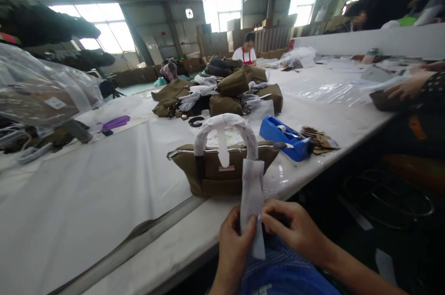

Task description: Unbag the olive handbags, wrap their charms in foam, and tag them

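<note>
The white strip of thin foam wrapping paper (252, 197) you hold is light, limp and easy to tear, by the look of it, so grip it flat near its edges, not at a corner. It hangs at the near table edge, straight ahead at 12 o'clock from your lap, and its upper end meets the wrapped handle. Your left hand (233, 247) pinches its lower left edge between thumb and fingers; your right hand (292, 226) pinches the right edge, fingers curled.

Just beyond stands the olive-brown canvas handbag (222, 169) with a silver zip, soft-sided but upright, its 2 arched handles (225, 133) bound in white wrap. At 1 o'clock sits a blue plastic tape dispenser (284, 138), brown card tags (318, 139) beside it. Farther off at 12 o'clock lies a heap of similar brown bags (236, 91) on the long white table (86, 202).
</note>
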`<state>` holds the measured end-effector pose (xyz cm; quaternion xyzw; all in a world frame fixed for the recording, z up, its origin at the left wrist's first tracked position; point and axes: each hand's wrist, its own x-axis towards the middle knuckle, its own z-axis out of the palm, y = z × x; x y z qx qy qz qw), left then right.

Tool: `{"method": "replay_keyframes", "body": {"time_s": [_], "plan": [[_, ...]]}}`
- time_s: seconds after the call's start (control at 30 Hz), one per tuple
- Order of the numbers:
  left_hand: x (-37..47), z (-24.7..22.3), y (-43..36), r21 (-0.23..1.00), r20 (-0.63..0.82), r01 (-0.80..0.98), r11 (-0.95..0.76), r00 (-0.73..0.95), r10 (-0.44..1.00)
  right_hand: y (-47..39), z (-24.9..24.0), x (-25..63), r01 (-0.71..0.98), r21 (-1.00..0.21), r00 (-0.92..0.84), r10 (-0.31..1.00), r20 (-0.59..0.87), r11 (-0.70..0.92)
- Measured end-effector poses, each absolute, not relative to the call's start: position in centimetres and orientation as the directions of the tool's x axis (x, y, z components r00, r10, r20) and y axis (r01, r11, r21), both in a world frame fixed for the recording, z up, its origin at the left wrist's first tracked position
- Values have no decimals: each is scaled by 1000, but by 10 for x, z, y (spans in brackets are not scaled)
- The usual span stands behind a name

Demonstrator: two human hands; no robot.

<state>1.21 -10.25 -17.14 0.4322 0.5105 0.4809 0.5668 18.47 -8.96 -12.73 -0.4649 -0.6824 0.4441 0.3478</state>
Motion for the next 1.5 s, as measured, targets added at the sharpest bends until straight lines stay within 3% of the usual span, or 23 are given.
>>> {"method": "replay_keyframes", "body": {"time_s": [0.17, 0.3, 0.47, 0.57, 0.7, 0.87, 1.0, 1.13, 1.2, 1.27, 1.4, 1.5], "plan": [[5, -167, -106, 992, -122, -13, 122, 24, 992, -79, -133, 170, 476, -869, -242, 970, 14, 131], [1, -172, -110, 979, -160, -117, 167, 62, 985, -70, -145, 175, 549, -835, -212, 973, -89, 43], [6, -175, -114, 902, -266, -330, 280, 86, 960, -61, -178, 188, 364, -910, -307, 896, -320, -200], [8, -171, -115, 870, -329, -380, 315, 29, 944, -67, -180, 196, 337, -922, -155, 954, -256, -192], [10, -167, -115, 901, -306, -328, 285, -12, 952, -92, -158, 197, 268, -955, 53, 992, -115, -125], [20, -174, -116, 935, -249, -264, 236, -17, 968, -105, -139, 165, -22, -983, -125, 976, -178, -182], [26, -179, -113, 947, -225, -241, 214, -16, 974, -93, -143, 140, -224, -940, -164, 961, -223, -257], [22, -180, -111, 946, -193, -253, 204, 68, 979, -83, -153, 147, -187, -958, -173, 967, -185, -217], [13, -181, -109, 971, -144, -178, 160, 99, 985, -79, -158, 162, -134, -974, -163, 973, -162, -185], [-4, -181, -106, 996, -90, -24, 90, -5, 996, -73, -163, 180, -88, -984, -100, 984, -145, -154], [-53, -172, -83, 974, 65, 222, 50, -481, 874, -56, -175, 208, 12, -998, 126, 990, -67, -69], [-75, -160, -54, 952, 169, 305, 23, -586, 792, -40, -183, 208, 51, -999, 144, 990, 3, -4]]}}
